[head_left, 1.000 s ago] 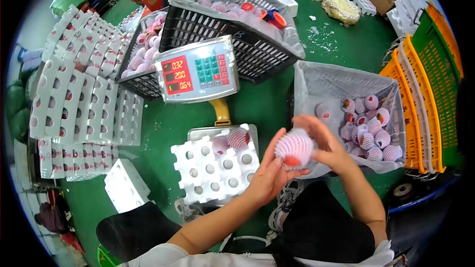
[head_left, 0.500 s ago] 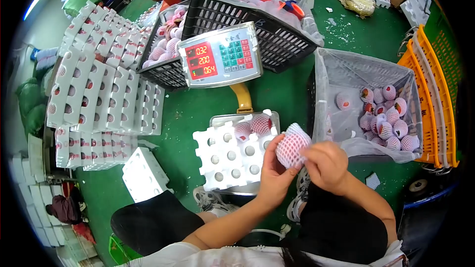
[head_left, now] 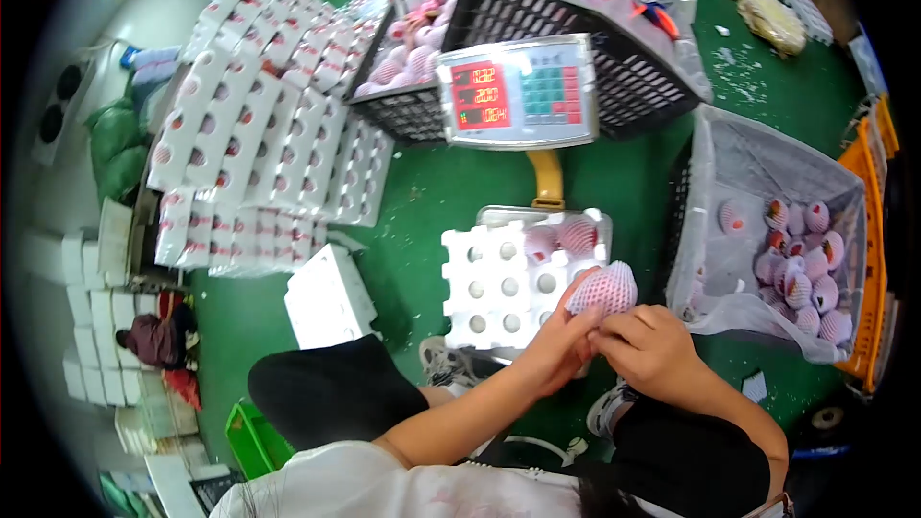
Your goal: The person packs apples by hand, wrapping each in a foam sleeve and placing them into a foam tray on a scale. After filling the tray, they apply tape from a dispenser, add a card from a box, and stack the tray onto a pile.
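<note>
A reddish fruit in a white foam net (head_left: 606, 288) is held above the right edge of a scale. My left hand (head_left: 564, 343) wraps its fingers and thumb around the fruit's left side and underside. Just below the fruit, my right hand (head_left: 652, 350) has its fingers curled and pinched at the lower end of the net, close against the left fingers. Under my hands, a white foam tray with round hollows (head_left: 480, 278) rests on the metal scale platform (head_left: 499, 215). Two netted fruits (head_left: 578, 234) sit in its back right hollows.
The scale's display (head_left: 518, 93) stands behind the tray. At right is a lined crate (head_left: 705, 201) with several netted fruits (head_left: 806, 264). Black crates (head_left: 576, 29) of fruit stand at the back. Filled foam trays (head_left: 259, 134) are stacked at left, near a white foam box (head_left: 331, 299).
The view has swung left, so everything sits further right. My right hand has moved from the fruit's right side to below it, and the fruit is tilted more to the right.
</note>
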A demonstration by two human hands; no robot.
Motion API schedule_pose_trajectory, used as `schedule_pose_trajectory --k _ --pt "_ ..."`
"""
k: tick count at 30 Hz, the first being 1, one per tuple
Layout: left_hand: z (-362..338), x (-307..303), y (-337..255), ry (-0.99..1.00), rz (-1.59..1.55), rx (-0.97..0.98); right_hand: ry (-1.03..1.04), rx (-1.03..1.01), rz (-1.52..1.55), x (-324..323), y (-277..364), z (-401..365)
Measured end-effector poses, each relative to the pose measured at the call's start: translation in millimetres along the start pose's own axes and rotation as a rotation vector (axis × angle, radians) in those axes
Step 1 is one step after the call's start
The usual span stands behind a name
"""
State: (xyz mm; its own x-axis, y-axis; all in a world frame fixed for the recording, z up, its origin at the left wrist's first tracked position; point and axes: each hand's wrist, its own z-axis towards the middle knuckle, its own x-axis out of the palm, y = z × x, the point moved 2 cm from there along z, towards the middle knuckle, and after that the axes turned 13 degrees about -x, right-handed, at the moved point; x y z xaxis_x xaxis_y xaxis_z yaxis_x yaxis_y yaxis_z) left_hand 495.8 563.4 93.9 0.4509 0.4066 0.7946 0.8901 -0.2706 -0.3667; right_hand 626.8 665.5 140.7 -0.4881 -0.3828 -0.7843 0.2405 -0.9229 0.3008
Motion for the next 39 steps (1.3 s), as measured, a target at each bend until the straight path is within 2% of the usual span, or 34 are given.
schedule_pose_trajectory --k 2,4,5,6,7,8,10,13,15,16,17,18,19,20,22,23,25,27,28,29,32,33,34,36,38,39 --pt "9.0 -36.0 -12.4 -0.256 0.182 -0.094 -0.018 -0.019 0.163 12.3 2.0 -5.3" --pt "17.7 -82.6 -49.4 -0.389 0.299 0.045 -0.009 -0.003 0.224 13.2 2.1 -10.2" --pt "20.3 -114.5 -68.8 -0.642 0.626 0.264 -0.001 0.022 0.219 9.3 0.6 -12.1" --pt "20.1 -147.7 -92.3 -0.876 0.989 0.336 -0.020 0.048 0.187 4.5 -1.9 -14.7" --pt "19.6 -157.2 -108.9 -0.869 1.136 0.560 -0.041 0.078 0.157 0.0 -4.3 -17.6" --pt "16.4 -165.2 -121.4 -1.050 1.270 0.411 -0.058 0.108 0.129 -4.1 -6.2 -20.6" --pt "31.6 -202.3 -129.2 -0.943 1.395 0.382 -0.136 0.163 0.065 -10.9 -9.8 -27.3" --pt "41.8 -209.9 -142.4 -0.933 1.478 0.246 -0.177 0.316 0.024 -19.2 -10.9 -47.2" --pt "46.2 -242.7 -150.9 -0.904 1.562 0.182 -0.199 0.329 0.023 -16.6 -12.0 -59.9" --pt "47.4 -241.4 -153.8 -0.751 1.496 0.142 -0.196 0.358 -0.011 -19.2 -11.9 -70.9" --pt "46.1 -221.7 -151.0 -0.777 1.540 0.099 -0.201 0.364 -0.029 -20.8 -11.4 -79.3" --pt "40.8 -191.0 -145.3 -0.932 1.790 0.028 -0.202 0.358 -0.044 -23.0 -14.1 -86.5" --pt "41.5 -209.9 -136.2 -0.978 1.926 0.193 -0.150 0.390 -0.062 -27.0 -19.5 -94.2" --pt "37.8 -215.7 -131.5 -0.936 1.827 0.301 -0.104 0.411 -0.063 -31.6 -26.0 -102.4" --pt "30.7 -196.6 -130.0 -0.980 1.693 0.174 -0.125 0.421 -0.247 -51.9 -57.5 -121.7" --pt "30.2 -191.4 -125.2 -0.984 1.708 0.223 -0.002 0.536 -0.328 -70.3 -78.2 -131.3" --pt "25.1 -184.5 -111.1 -1.018 1.729 0.322 -0.095 0.795 -0.323 -100.2 -137.3 -164.5" --pt "21.2 -181.1 -92.2 -1.056 1.743 0.583 -0.079 0.961 -0.430 -110.9 -212.5 -222.1" --pt "21.8 -176.6 -82.7 -1.071 1.746 0.720 0.001 1.068 -0.486 -114.9 -238.8 -235.9" --pt "17.6 -164.6 -74.5 -1.067 1.683 0.710 0.024 1.118 -0.508 -110.2 -266.0 -262.4" --pt "14.5 -136.7 -48.9 -1.047 1.606 0.835 0.134 1.065 -0.714 -64.0 -327.6 -346.0" --pt "13.4 -129.8 -42.5 -0.959 1.563 0.823 0.050 1.104 -0.697 -45.6 -335.0 -361.5" --pt "12.3 -114.7 -37.1 -0.926 1.592 0.799 0.058 1.153 -0.708 -34.5 -328.5 -353.5" --pt "13.2 -104.7 -26.5 -0.763 1.364 0.664 0.070 1.250 -0.736 -20.9 -310.7 -327.4" --pt "20.4 -99.3 -14.8 -0.559 1.230 0.638 0.167 1.241 -0.851 -0.2 -328.0 -339.2" --pt "22.1 -93.8 -8.0 -0.528 1.293 0.615 0.220 1.238 -0.913 3.0 -337.6 -344.7"
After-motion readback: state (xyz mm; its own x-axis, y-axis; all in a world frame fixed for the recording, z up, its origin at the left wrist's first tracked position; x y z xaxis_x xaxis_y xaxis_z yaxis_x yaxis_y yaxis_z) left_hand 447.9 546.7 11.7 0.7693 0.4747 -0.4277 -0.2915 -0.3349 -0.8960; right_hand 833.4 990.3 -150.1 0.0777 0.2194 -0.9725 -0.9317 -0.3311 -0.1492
